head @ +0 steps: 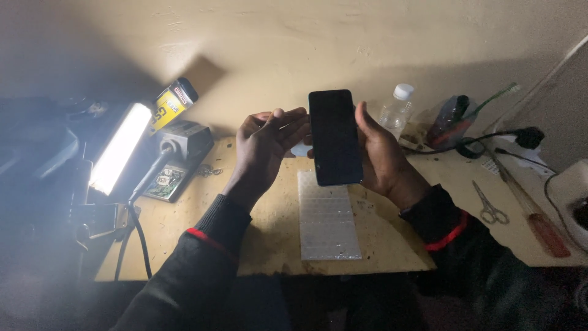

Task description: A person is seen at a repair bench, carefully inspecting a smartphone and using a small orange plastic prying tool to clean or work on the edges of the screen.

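My right hand [383, 153] holds a black smartphone [334, 136] upright above the wooden table [272, 227], its dark screen facing me. My left hand [267, 144] hovers just left of the phone, palm up, fingers apart and reaching toward the phone's left edge; I cannot tell whether they touch it. Under the phone lies a white bubble-wrap sheet [326, 216]. Both my arms wear dark sleeves with red bands.
A bright lamp [119, 147] glares at the left beside a grey station box [187, 141] with a yellow tube [171, 104]. A plastic bottle [395, 110], cables [484, 141], scissors [490, 205] and a red-handled screwdriver [533, 211] lie to the right.
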